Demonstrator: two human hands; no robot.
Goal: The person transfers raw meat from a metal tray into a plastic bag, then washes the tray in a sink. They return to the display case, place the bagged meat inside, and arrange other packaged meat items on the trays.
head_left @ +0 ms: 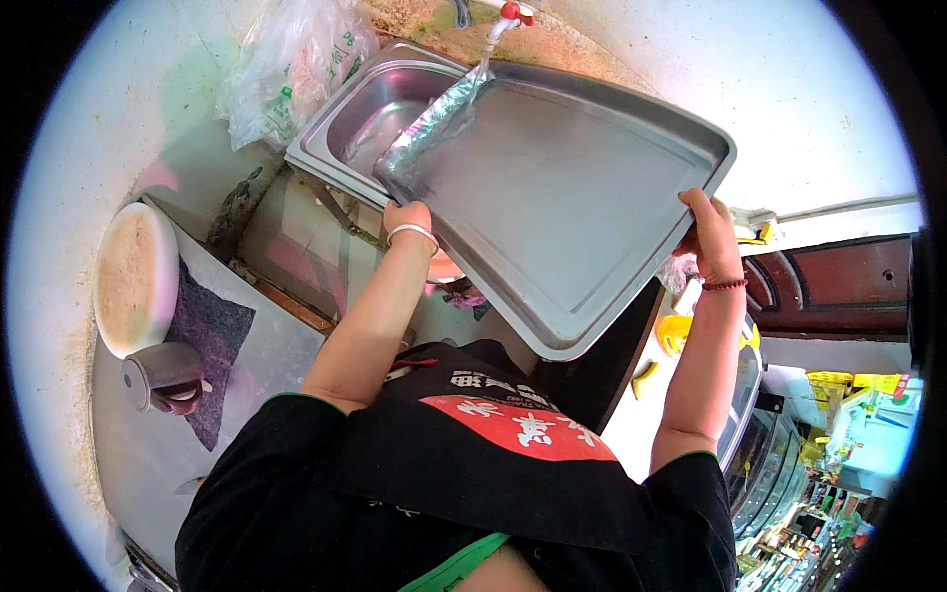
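Observation:
A large rectangular metal tray (562, 197) is held tilted over the steel sink (340, 128), its left end lowest. My left hand (409, 215) grips its near left edge, the fingers partly hidden beneath. At the right edge, my right hand (712, 232) is closed round the rim. Water runs from the white tap with a red handle (498, 30) onto the far left corner of the tray and pools along its lower side.
A crumpled clear plastic bag (296, 74) hangs left of the sink. On the grey counter (266, 335) at left are a round cutting board (136, 281), a dark cloth (212, 326), a dark handled container (163, 378) and a knife (189, 485). Yellow items (674, 335) sit by my right forearm.

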